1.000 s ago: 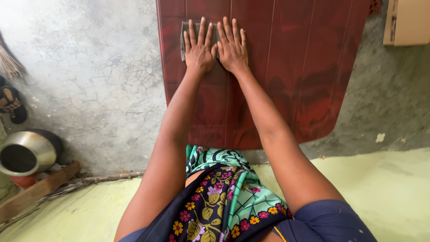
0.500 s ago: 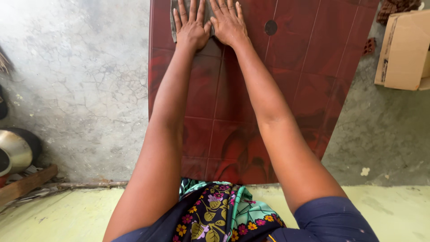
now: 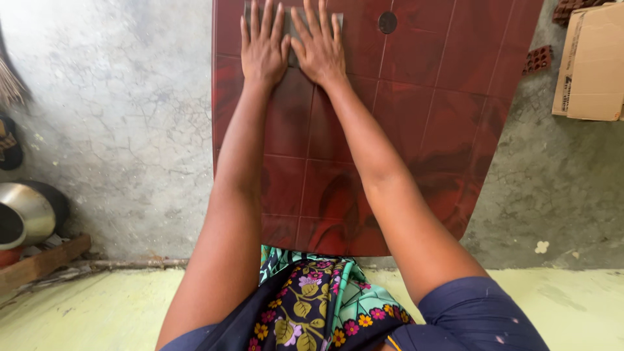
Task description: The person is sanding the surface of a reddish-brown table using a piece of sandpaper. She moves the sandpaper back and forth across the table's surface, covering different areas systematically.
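With both palms flat, my left hand [image 3: 262, 47] and right hand [image 3: 316, 47] press the cloth [image 3: 292, 57] onto the table [image 3: 416, 117], fingers spread, gripping nothing.

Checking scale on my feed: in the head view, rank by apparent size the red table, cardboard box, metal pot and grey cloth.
1. Glossy dark-red plastic table
2. Brown cardboard box, partly cropped
3. Shiny round metal pot, also cropped, so 2 and 3 are uncertain
4. Flat grey cloth, mostly hidden under both hands

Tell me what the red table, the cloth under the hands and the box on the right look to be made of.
Table: probably moulded plastic, glossy dark red with wood-like swirls, grooved panel lines and a round centre hole. Cloth: thin grey fabric, matte, lying flat under the left hand and right hand. Box: brown corrugated cardboard, dull, with folded flaps.
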